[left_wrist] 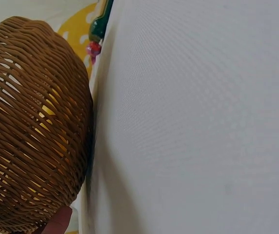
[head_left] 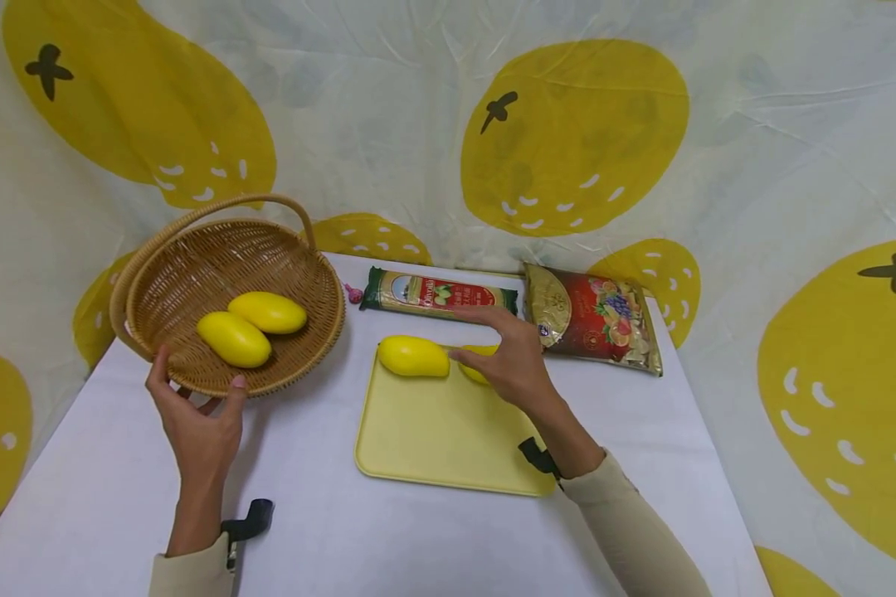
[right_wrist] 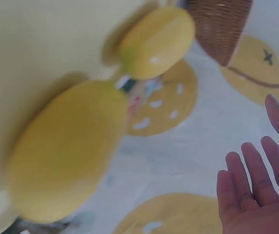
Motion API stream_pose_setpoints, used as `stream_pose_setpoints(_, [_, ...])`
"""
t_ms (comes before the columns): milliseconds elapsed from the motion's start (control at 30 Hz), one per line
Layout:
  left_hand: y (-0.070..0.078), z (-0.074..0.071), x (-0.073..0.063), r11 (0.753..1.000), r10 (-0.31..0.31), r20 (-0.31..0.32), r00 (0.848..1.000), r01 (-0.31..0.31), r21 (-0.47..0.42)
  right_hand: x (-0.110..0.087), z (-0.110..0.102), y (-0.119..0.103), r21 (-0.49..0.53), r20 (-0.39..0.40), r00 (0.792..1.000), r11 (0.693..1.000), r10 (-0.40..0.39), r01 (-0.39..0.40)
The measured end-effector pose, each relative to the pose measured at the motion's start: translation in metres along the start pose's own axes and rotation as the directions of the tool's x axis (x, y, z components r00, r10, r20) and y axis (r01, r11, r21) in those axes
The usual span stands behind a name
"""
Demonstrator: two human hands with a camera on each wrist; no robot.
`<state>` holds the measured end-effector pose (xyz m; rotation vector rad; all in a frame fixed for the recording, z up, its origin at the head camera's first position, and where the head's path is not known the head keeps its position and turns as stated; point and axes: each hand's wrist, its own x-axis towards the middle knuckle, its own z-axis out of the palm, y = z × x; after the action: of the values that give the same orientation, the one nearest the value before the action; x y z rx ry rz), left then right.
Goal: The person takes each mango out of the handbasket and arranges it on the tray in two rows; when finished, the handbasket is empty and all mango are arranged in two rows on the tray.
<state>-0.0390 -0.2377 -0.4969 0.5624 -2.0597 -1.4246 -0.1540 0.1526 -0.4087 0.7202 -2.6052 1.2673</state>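
A brown wicker basket (head_left: 182,265) with a hoop handle stands tilted at the left, with two yellow mangoes (head_left: 234,339) lying inside. My left hand (head_left: 205,435) grips its near rim, the thumb on the right; the left wrist view shows the basket's woven underside (left_wrist: 37,122) and part of the thumb (left_wrist: 59,222). On a yellow tray (head_left: 448,444) lie two more mangoes, the left one (head_left: 414,356) in full sight. Partly covering the right mango (head_left: 474,365), my right hand (head_left: 518,361) hovers with fingers spread; in the right wrist view it is apart from that mango (right_wrist: 68,151).
Behind the tray lies a green-and-red noodle packet (head_left: 440,293), with a small pink wrapped candy (head_left: 354,293) at its left end. A red-and-gold bag with fruit pictures (head_left: 593,319) lies at the back right. A patterned curtain (head_left: 388,99) hangs behind the white-covered table (head_left: 306,514).
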Motion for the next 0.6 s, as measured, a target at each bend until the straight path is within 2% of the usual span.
stream_pose_setpoints(133, [0.000, 0.000, 0.000, 1.000, 0.003, 0.001, 1.000, -0.003, 0.000, 0.013, 0.011, -0.016, 0.068, -0.014, 0.996, 0.994, -0.085, 0.086])
stream_pose_setpoints(333, [-0.002, 0.000, 0.000, 1.000, -0.011, 0.001, 1.000, 0.011, 0.009, 0.032, 0.030, -0.041, 0.166, 0.000, 0.990, 0.977, -0.139, 0.137])
stream_pose_setpoints(600, [-0.002, 0.000, 0.001, 1.000, -0.007, 0.000, 1.000, 0.007, 0.006, 0.053, 0.055, -0.065, 0.186, -0.003, 0.976, 0.959, -0.219, 0.216])
